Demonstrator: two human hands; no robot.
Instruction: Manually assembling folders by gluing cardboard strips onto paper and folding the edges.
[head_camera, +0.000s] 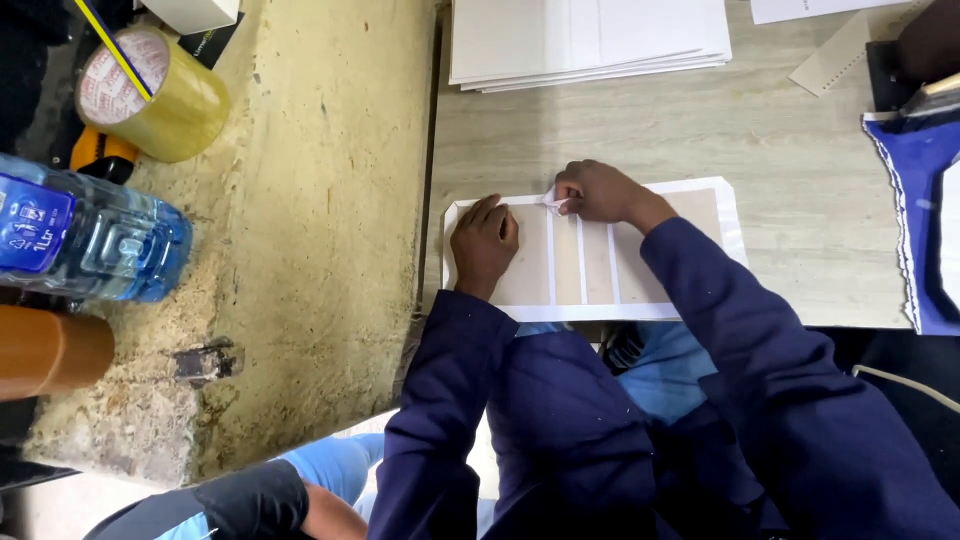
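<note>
On the pale wood-grain table (640, 130), near its front edge, lies a white sheet with tan panels (590, 265), the panels set apart by narrow white strips running front to back. At the sheet's far edge the person's right hand (598, 193) is closed in a pinch on a small white tab (553, 203) lifted from the top of one of those strips. Beside it, the left hand (483, 243) rests with its fingers curled and pressed down on the sheet's left end, holding nothing between them. Both arms come up from below in dark blue sleeves (740, 350), over a lighter blue garment. Farther back on the table sits a stack of white sheets (590, 40), well apart from the hands. At the table's right edge hangs a blue cloth (925, 180) with a ragged white border. Left of the table runs a rough, yellowish concrete ledge (320, 220); on it stand a roll of clear tape (150, 90) and, nearer, a blue-tinted plastic bottle (90, 245) lying on its side, with a brown tube (50, 350) just below it.
</note>
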